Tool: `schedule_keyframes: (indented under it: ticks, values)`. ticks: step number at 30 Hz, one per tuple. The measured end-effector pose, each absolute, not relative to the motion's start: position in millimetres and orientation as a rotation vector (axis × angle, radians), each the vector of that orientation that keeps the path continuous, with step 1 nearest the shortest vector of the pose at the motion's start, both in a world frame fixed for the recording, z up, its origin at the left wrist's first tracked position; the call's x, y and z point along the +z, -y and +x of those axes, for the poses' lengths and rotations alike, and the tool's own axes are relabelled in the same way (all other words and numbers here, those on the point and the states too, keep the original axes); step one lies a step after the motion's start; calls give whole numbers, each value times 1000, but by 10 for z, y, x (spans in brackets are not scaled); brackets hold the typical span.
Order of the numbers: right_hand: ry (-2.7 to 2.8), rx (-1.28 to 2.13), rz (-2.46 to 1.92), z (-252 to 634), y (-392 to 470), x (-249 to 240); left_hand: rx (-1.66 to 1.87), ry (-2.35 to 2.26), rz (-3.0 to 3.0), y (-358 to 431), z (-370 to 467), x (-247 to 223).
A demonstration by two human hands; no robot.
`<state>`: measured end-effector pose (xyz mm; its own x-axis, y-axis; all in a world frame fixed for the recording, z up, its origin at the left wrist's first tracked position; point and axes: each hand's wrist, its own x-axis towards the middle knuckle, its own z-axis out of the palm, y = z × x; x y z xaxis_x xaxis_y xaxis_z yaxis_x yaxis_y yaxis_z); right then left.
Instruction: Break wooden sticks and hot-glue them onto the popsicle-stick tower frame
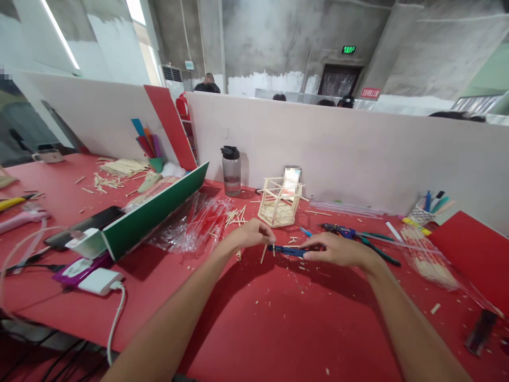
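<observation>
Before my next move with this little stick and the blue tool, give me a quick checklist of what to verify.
1. Stick gripped: ok, between the fingertips of the left hand.
2. Blue tool in hand: ok, the right hand holds one end.
3. Tool's tip touching the stick: cannot tell, they overlap in this view.
4. Work spot free of scraps: not ok, stick bits lie around the hands.
5. Stick frame standing: ok, on the table beyond the hands.
6. Bottle upright: ok.
</observation>
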<state>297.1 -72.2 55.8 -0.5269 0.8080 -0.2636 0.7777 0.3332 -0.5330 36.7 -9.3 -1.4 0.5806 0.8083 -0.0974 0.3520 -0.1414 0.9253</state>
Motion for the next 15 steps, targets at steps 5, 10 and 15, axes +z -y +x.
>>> schedule_keyframes:
  ticks: [5, 10, 15]
  values:
    - [2526, 954, -1496, 2997, 708, 527, 531, -898, 1785, 109, 402, -14]
    - [2532, 925, -1476, 2984, 706, 534, 541, -926, 1820, 140, 436, 6]
    - [2533, 934, -1461, 2972, 712, 563, 554, -939, 1839, 162, 429, 41]
